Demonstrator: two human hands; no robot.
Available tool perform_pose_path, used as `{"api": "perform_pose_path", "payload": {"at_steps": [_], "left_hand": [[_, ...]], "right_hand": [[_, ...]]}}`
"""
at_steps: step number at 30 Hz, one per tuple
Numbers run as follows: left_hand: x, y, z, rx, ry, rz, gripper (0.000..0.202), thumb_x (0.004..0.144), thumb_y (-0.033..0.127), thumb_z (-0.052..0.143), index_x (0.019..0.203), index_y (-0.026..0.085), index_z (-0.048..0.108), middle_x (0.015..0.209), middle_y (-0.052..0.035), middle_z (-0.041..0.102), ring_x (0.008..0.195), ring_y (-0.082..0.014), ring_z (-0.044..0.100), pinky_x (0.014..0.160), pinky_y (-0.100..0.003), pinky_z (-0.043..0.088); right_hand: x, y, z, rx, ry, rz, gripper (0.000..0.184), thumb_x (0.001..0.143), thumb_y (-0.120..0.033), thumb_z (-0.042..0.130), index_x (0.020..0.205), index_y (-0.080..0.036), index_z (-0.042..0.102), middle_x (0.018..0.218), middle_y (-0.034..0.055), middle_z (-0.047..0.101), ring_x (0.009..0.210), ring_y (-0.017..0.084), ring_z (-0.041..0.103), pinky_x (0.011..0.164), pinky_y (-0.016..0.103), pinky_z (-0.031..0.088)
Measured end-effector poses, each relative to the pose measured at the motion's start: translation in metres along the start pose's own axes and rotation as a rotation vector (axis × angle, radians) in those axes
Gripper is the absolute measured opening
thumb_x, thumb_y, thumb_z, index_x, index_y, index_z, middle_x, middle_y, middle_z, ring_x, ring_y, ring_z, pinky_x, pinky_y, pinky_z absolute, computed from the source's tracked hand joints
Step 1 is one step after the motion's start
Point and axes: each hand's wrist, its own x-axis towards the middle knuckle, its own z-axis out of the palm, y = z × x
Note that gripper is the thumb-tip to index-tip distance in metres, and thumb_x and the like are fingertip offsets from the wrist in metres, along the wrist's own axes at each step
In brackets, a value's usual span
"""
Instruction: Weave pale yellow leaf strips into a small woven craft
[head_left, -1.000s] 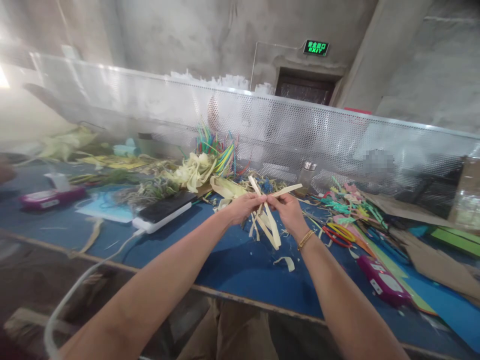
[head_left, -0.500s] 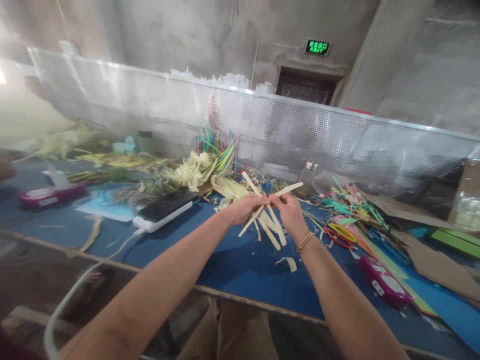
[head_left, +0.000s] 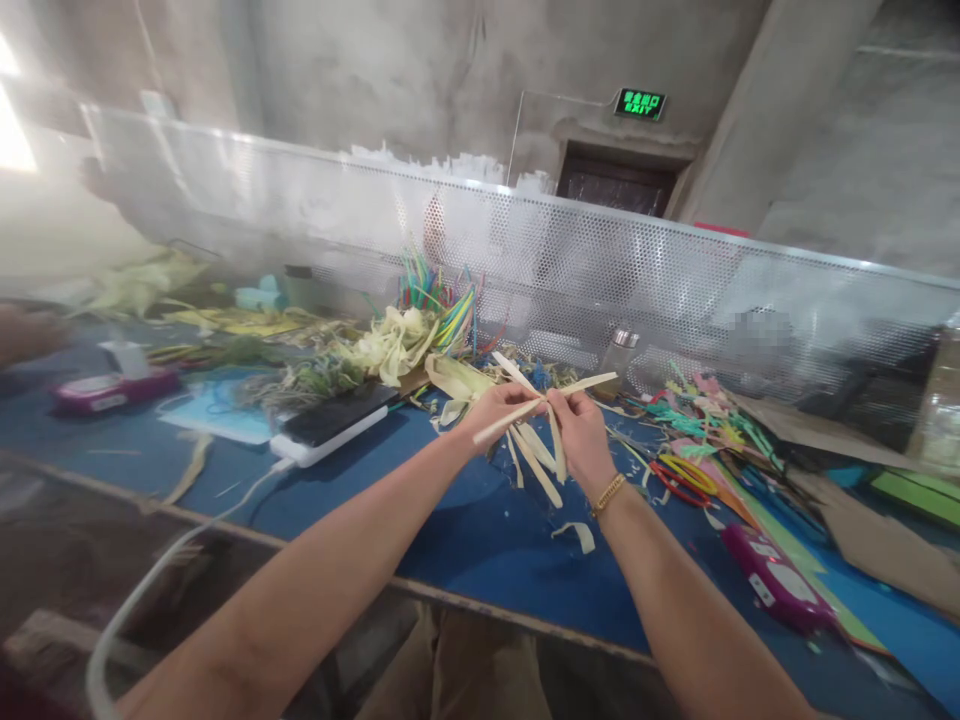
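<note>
Pale flat husk strips (head_left: 589, 384) cross each other in a star shape between my two hands, above the blue table. My left hand (head_left: 496, 408) pinches them from the left, near the crossing point. One strip end (head_left: 504, 424) lies across the front of its fingers. From the right, my right hand (head_left: 583, 428) is closed on the same crossing with thumb and fingertips. Another strip end hangs down beside its thumb. Below the hands lie loose husk strips (head_left: 538, 468) and a curled scrap (head_left: 579, 536). The exact crossing is partly hidden by fingers.
Behind my hands lie husk leaves (head_left: 457, 380) and coloured stems (head_left: 424, 285). At left are a white-edged black device (head_left: 337, 418) with a cable and another person's blurred hand (head_left: 30, 335). At right are scissors (head_left: 686, 475), a purple power strip (head_left: 776, 578) and cardboard. A perforated screen (head_left: 600, 250) stands behind.
The strip end that pointed down-left below my left hand now lies higher, across its fingers. The strip by my right thumb hangs more steeply. The view has shifted slightly.
</note>
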Motion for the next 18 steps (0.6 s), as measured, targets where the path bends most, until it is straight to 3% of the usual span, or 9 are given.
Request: {"api": "perform_pose_path", "payload": {"at_steps": [4,7,13,18], "left_hand": [[0.004,-0.002,-0.003,0.002,0.090,0.056,0.030,0.070,0.043,0.068,0.078,0.014,0.069,0.077,-0.0051,0.067,0.073,-0.0147,0.058,0.068,-0.026,0.043],[0.004,0.002,-0.006,0.036,0.061,0.052,0.027,0.069,0.040,0.069,0.078,0.014,0.069,0.075,-0.0043,0.066,0.074,-0.0155,0.057,0.071,-0.028,0.043],[-0.002,0.010,-0.007,0.207,-0.034,0.193,0.024,0.071,0.038,0.067,0.082,0.016,0.069,0.090,-0.0053,0.065,0.087,-0.0172,0.056,0.081,-0.028,0.041],[-0.002,0.006,-0.005,0.204,0.018,0.169,0.026,0.073,0.042,0.065,0.077,0.016,0.065,0.082,-0.0028,0.062,0.082,-0.0156,0.055,0.078,-0.028,0.041]], "right_hand": [[-0.003,-0.004,0.003,-0.025,-0.018,-0.074,0.026,0.070,-0.044,0.068,0.075,-0.019,0.064,0.064,-0.0009,0.060,0.060,0.013,0.051,0.062,0.028,0.043],[0.000,-0.006,0.001,-0.035,-0.028,-0.102,0.023,0.069,-0.040,0.069,0.080,-0.020,0.066,0.064,-0.0010,0.061,0.061,0.014,0.053,0.063,0.029,0.044],[0.007,-0.007,-0.010,-0.172,-0.042,-0.152,0.019,0.069,-0.039,0.068,0.075,-0.020,0.067,0.061,-0.0009,0.060,0.059,0.014,0.052,0.061,0.029,0.043],[0.002,-0.011,-0.007,-0.244,-0.095,-0.178,0.017,0.070,-0.038,0.068,0.071,-0.020,0.068,0.060,-0.0013,0.058,0.059,0.013,0.050,0.058,0.027,0.040]]}}
